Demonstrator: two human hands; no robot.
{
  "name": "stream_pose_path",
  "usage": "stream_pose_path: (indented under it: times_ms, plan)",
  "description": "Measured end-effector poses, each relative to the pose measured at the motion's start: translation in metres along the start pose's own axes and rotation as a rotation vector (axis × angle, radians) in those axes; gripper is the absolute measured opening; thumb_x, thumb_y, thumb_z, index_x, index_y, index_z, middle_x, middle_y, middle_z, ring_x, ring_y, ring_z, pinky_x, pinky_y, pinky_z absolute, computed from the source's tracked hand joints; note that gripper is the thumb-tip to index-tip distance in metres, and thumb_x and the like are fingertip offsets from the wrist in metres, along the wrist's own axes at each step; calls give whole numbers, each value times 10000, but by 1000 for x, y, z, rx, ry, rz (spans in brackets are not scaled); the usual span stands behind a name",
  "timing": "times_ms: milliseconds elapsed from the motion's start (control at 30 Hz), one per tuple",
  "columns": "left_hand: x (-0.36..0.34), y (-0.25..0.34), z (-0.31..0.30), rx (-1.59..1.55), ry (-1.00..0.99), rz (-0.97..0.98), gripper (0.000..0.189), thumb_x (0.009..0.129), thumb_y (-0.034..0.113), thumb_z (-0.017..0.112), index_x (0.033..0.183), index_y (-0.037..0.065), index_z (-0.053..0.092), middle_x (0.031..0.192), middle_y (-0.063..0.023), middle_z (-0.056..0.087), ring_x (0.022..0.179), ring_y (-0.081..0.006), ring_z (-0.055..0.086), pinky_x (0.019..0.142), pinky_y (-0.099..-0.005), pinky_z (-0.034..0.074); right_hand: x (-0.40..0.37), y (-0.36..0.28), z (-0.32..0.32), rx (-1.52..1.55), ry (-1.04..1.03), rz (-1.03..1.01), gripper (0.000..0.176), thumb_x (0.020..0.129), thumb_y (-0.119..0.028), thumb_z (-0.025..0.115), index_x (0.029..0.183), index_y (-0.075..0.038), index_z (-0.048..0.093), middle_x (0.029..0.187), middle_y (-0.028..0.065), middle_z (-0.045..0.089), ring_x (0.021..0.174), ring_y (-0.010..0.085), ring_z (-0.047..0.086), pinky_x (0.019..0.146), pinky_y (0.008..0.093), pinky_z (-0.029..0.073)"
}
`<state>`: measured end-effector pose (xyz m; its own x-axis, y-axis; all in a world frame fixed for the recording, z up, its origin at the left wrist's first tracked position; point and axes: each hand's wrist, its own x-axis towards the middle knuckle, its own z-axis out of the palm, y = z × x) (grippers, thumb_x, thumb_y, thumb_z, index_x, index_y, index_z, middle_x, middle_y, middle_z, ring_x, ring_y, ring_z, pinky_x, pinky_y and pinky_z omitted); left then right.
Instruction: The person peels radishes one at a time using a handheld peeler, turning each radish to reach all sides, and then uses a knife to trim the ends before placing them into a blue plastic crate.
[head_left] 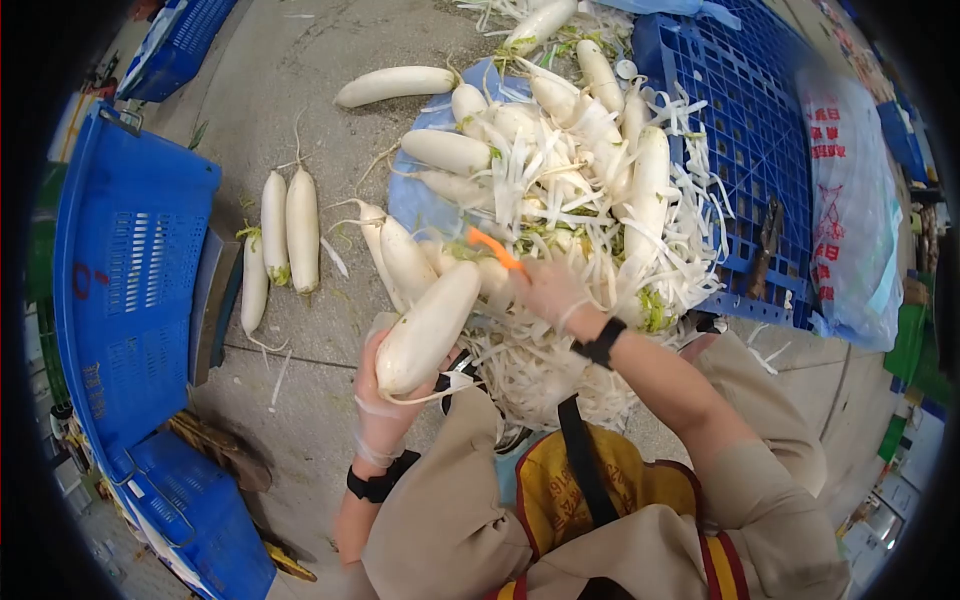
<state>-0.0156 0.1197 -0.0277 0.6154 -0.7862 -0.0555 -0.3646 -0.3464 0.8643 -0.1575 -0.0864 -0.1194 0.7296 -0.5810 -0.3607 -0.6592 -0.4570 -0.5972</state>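
A large white radish (428, 328) lies tilted in my left hand (385, 400), which wears a clear glove and wraps round its lower end. My right hand (552, 293), also gloved, grips an orange peeler (497, 250) a little to the right of the radish's upper end. Beyond both hands is a heap of radishes (445, 152) mixed with white peel strips (560, 370), partly on a blue sheet (408, 205). The fingers of my left hand are partly hidden under the radish.
Three radishes (302, 230) lie on the concrete floor (330, 330) at the left. A blue crate (130, 280) stands beyond them. At the right, a knife (766, 248) rests on a blue plastic pallet (735, 150) beside a printed plastic bag (850, 210).
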Motion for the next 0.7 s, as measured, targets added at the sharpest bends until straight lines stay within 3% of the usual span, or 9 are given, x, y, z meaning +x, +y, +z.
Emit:
stream_pose_path:
  times_ms: [133, 200, 233, 300, 400, 533, 567, 633, 700]
  plan:
    - [0, -1, 2, -27, -7, 4, 598, 687, 89, 783, 1189, 5, 468, 1094, -150, 607, 966, -229, 619, 820, -325, 499, -47, -49, -9, 92, -11, -334, 270, 889, -320, 477, 938, -99, 624, 715, 160, 631, 549, 303, 612, 506, 434, 491]
    - [0, -3, 1, -41, -30, 16, 605, 687, 82, 779, 1195, 4, 460, 1096, -152, 605, 971, -230, 617, 820, -327, 498, -47, -44, 7, 83, 39, -287, 278, 895, -326, 462, 923, -104, 626, 714, 151, 633, 546, 301, 611, 501, 430, 489]
    - [-1, -4, 0, -55, -54, 26, 611, 688, 76, 776, 1201, 3, 453, 1098, -155, 604, 976, -232, 615, 820, -329, 497, -21, -20, 3, -246, -69, -295, 277, 893, -332, 466, 910, -106, 625, 712, 151, 631, 543, 300, 609, 500, 433, 489]
    - [0, -3, -1, 14, -66, 57, 618, 685, 72, 776, 1203, 4, 446, 1085, -156, 603, 969, -236, 616, 817, -332, 497, 17, 64, 37, -52, 28, 29, 287, 893, -341, 465, 897, -103, 625, 730, 153, 635, 558, 309, 613, 514, 423, 494]
    - [3, -4, -1, 4, -83, 50, 630, 683, 68, 777, 1206, 4, 432, 1060, -160, 596, 951, -247, 617, 810, -337, 496, -11, -5, -13, -12, -42, 3, 291, 889, -341, 481, 888, -90, 628, 727, 152, 637, 576, 321, 616, 525, 405, 497]
    - [6, -5, 0, 20, -56, 116, 638, 686, 71, 776, 1207, 2, 415, 1060, -165, 572, 949, -258, 612, 809, -334, 493, -60, -56, -9, 319, -22, -458, 257, 869, -325, 522, 879, -99, 646, 685, 147, 631, 584, 317, 624, 522, 382, 497]
    - [2, -6, -3, 25, -64, 113, 638, 686, 71, 776, 1207, 2, 415, 1060, -165, 572, 949, -258, 612, 809, -334, 493, -48, -45, 5, 202, 59, -394, 295, 869, -345, 503, 865, -92, 656, 703, 164, 635, 628, 338, 631, 572, 400, 508]
    - [1, -10, -2, 44, -107, 98, 619, 702, 39, 754, 1213, -1, 407, 1096, -161, 561, 983, -248, 601, 813, -329, 493, -3, -13, -4, 90, -130, 93, 337, 875, -359, 476, 888, -75, 658, 762, 187, 644, 713, 366, 633, 663, 424, 509]
    - [5, -6, 1, -30, -102, 94, 607, 712, 21, 740, 1217, -2, 405, 1104, -155, 561, 995, -242, 597, 823, -326, 494, 14, 7, -10, -62, -154, 123, 352, 882, -360, 451, 940, -65, 635, 830, 205, 646, 792, 380, 626, 739, 435, 495]
